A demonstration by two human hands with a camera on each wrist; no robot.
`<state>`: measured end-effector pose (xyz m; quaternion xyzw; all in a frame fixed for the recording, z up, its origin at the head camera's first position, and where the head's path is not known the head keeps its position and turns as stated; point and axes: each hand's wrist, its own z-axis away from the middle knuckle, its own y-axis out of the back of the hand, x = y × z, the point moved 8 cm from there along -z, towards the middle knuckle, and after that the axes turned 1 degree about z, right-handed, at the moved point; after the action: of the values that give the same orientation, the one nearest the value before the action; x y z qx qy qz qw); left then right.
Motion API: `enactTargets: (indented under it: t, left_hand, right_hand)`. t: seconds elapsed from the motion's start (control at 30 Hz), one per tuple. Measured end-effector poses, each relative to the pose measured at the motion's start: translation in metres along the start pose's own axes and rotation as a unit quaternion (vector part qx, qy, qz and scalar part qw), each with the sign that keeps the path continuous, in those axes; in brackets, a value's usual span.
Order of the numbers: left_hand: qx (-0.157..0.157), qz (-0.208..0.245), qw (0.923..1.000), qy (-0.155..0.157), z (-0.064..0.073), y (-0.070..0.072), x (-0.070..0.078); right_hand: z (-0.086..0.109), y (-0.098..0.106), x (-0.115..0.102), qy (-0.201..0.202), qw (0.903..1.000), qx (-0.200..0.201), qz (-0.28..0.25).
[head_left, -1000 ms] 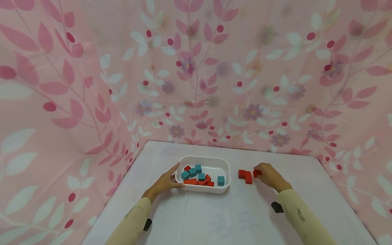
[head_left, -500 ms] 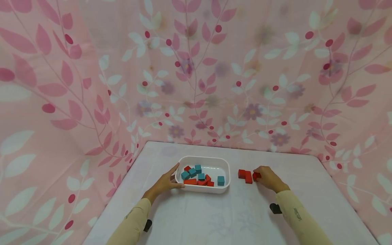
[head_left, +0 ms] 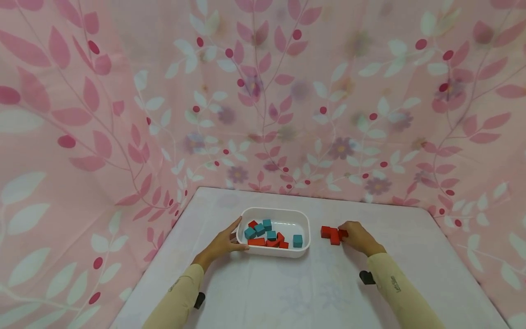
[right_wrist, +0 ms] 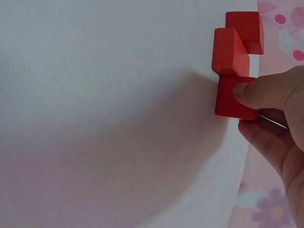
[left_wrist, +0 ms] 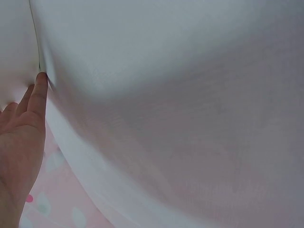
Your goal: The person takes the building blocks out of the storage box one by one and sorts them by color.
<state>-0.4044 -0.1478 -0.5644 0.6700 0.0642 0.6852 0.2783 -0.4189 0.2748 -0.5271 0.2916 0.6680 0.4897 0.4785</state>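
My left hand [head_left: 220,245] rests against the left end of a white tray [head_left: 274,209], thumb at the front wall and fingers spread along the left side. In the left wrist view its fingers [left_wrist: 38,97] look straight. My right hand [head_left: 360,238] pinches a red block [right_wrist: 229,97] between thumb and fingers, on the white tabletop right of the tray. That block touches a red slanted-side block [right_wrist: 228,51]. Beyond it, another red block [right_wrist: 243,29] adjoins the slanted one. Part of the pinched block is hidden by my thumb.
Inside the tray lie several teal cubes [head_left: 297,241] and several red blocks [head_left: 256,241]. The white cloth-covered table [head_left: 263,288] ends at a pink leaf-patterned curtain [head_left: 263,114] behind and at the sides.
My right hand has moved slightly left, bringing its red block against the slanted-side block. The left hand stays at the tray.
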Motion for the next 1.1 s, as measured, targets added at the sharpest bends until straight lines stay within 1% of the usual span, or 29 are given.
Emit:
enactTargets:
  t: [0.17, 0.3, 0.4, 0.47, 0.53, 0.6, 0.67, 0.7, 0.8, 0.87, 0.93, 1.0, 1.1]
  left_hand:
    - [0.000, -0.002, 1.0000, -0.002, 0.000, 0.001, 0.002]
    - [0.007, -0.003, 1.0000, -0.006, -0.001, 0.002, 0.003]
    - [0.006, -0.003, 1.0000, -0.005, -0.002, 0.001, 0.000]
    - [0.002, -0.002, 1.0000, -0.002, -0.003, -0.001, -0.003]
    - [-0.002, -0.003, 1.0000, -0.004, -0.003, -0.002, -0.005]
    - [-0.003, -0.001, 1.0000, -0.005, -0.002, -0.002, -0.006]
    - [-0.002, -0.003, 1.0000, -0.009, -0.001, -0.002, -0.006]
    - [-0.002, -0.004, 1.0000, -0.009, -0.001, -0.002, -0.006]
    - [-0.005, -0.004, 0.9999, -0.013, 0.001, -0.002, -0.004]
    - [-0.006, -0.001, 0.9998, -0.018, 0.002, -0.002, -0.001]
    - [-0.006, 0.001, 0.9997, -0.021, 0.002, -0.002, 0.001]
    - [-0.006, 0.003, 0.9997, -0.024, 0.003, -0.002, 0.003]
    - [-0.006, 0.002, 0.9996, -0.028, 0.002, -0.002, 0.004]
  right_hand:
    - [-0.002, 0.002, -0.002, -0.006, 1.0000, -0.002, 0.004]
    - [-0.004, 0.001, -0.001, -0.028, 0.9995, -0.014, 0.002]
    - [-0.003, 0.000, 0.000, -0.051, 0.9984, -0.024, -0.004]
    - [-0.002, 0.003, -0.002, -0.053, 0.9983, -0.022, -0.004]
    - [-0.003, 0.010, -0.007, -0.048, 0.9988, -0.001, -0.006]
    - [-0.005, 0.019, -0.018, -0.030, 0.9993, 0.025, -0.001]
    - [-0.009, 0.027, -0.032, -0.022, 0.9988, 0.043, -0.003]
    - [-0.011, 0.030, -0.041, -0.017, 0.9986, 0.050, -0.001]
    - [-0.017, 0.035, -0.069, -0.015, 0.9985, 0.054, -0.004]
    - [-0.022, 0.034, -0.088, -0.008, 0.9984, 0.056, -0.007]
    - [-0.028, 0.032, -0.107, 0.008, 0.9979, 0.062, -0.013]
    - [-0.034, 0.026, -0.124, 0.017, 0.9976, 0.063, -0.022]
    - [-0.042, 0.013, -0.144, 0.019, 0.9978, 0.051, -0.039]
